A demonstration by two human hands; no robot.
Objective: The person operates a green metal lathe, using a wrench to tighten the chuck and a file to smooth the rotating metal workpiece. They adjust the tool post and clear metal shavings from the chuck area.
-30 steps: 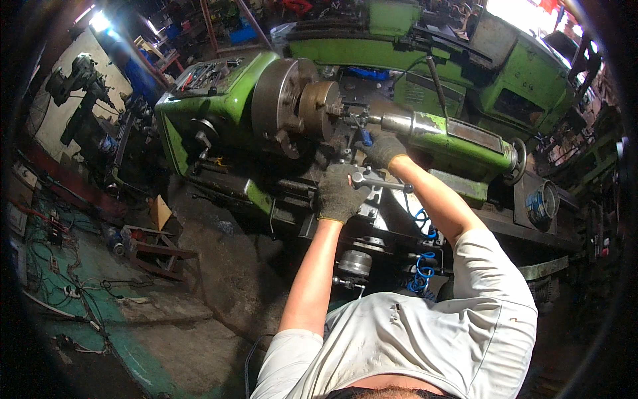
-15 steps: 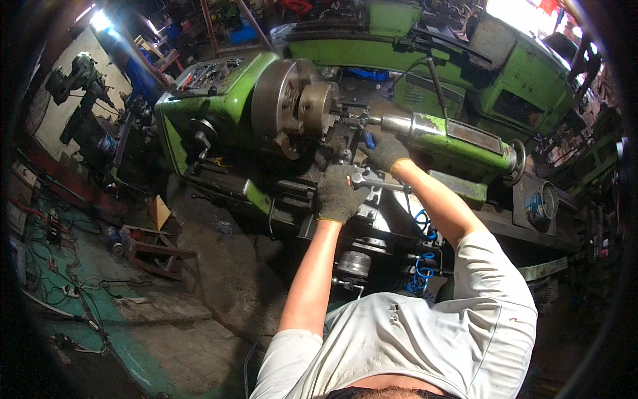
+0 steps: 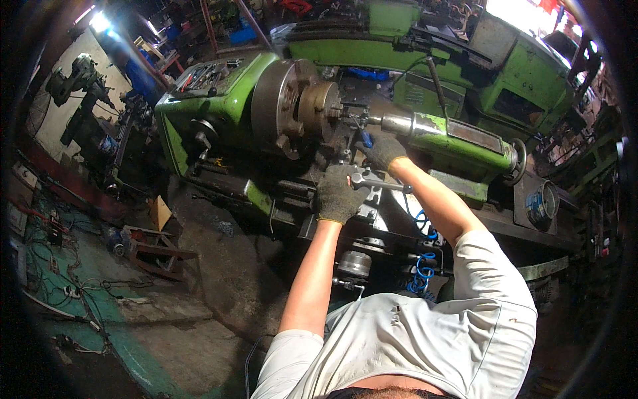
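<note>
My right hand [image 3: 385, 151], in a dark knit glove, is closed around a tool with a blue handle [image 3: 366, 138] beside the tailstock's steel quill [image 3: 397, 124]. The tool's far end points toward a metal cylinder [image 3: 318, 106] held in the lathe chuck [image 3: 276, 100]. My left hand [image 3: 339, 194], gloved alike, is curled over the lathe carriage, its fingers bent down. Close against it is the round hub of a metal lever [image 3: 362, 179], which reaches right under my right wrist. What the left fingers grip is hidden.
The green headstock [image 3: 219, 106] stands left, with small tools on top. To the right are the green tailstock [image 3: 458, 143], its handwheel [image 3: 518, 161] and a metal can [image 3: 541, 205]. A blue coiled hose [image 3: 420, 272] hangs below the carriage. Behind is another green machine [image 3: 531, 100].
My right hand and the blue-handled tool have shifted slightly left, toward the chuck. My left hand has stayed in place.
</note>
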